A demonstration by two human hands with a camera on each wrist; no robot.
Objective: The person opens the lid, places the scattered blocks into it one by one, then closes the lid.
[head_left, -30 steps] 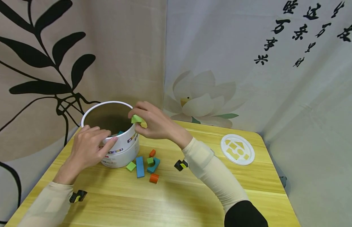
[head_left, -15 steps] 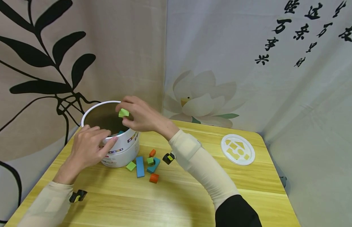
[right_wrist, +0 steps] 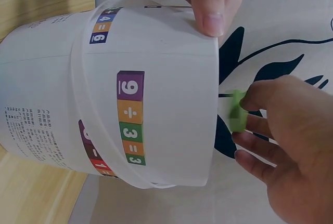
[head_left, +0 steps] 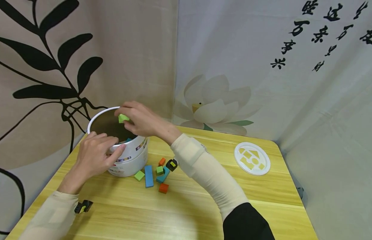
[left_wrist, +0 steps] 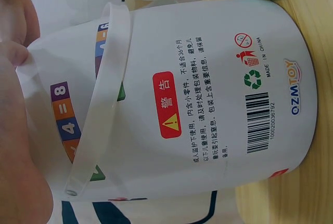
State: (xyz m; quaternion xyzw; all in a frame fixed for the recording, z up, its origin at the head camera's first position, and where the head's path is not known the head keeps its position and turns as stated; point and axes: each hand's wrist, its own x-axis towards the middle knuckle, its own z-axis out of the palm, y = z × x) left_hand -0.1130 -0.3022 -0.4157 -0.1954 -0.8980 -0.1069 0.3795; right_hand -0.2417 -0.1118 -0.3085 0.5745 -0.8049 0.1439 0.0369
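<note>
Behind the table: pale curtains (head_left: 138,50), with black leaf print (head_left: 33,56) at left, faint lotus (head_left: 216,115) and brush characters (head_left: 288,46) at right. Work surface: wood-grain tabletop (head_left: 216,196).

Container: white bucket (head_left: 129,165), upright at left rear of tabletop, mouth upward. On outside wall: printed sums, red warning label (left_wrist: 167,104), white handle (left_wrist: 104,94) slanting across. Contents: at least one blue piece (head_left: 128,140), seen just past the near rim; count and shape unreadable, deeper interior in shadow.

Left hand (head_left: 97,151): near rim in grip, thumb outside, fingers over the edge.

Right hand (head_left: 141,121): above the bucket mouth, light-green block (head_left: 123,118) pinched at the fingertips. Position of block: over the mouth, above rim level and apart from it in right wrist view. Long axis: roughly parallel to the rim, crosswise to the bucket's height. Exact shape and facing: blurred, cannot tell.

On tabletop, just right of bucket base: green block (head_left: 139,175), long blue block (head_left: 149,176) with long axis running away from the person, small orange block (head_left: 162,162), green cube (head_left: 159,170) against angular blue block (head_left: 163,177), red-orange block (head_left: 163,188) nearest the person. Well apart at right: white disc (head_left: 258,171) lying flat, with shaped cut-outs.
</note>
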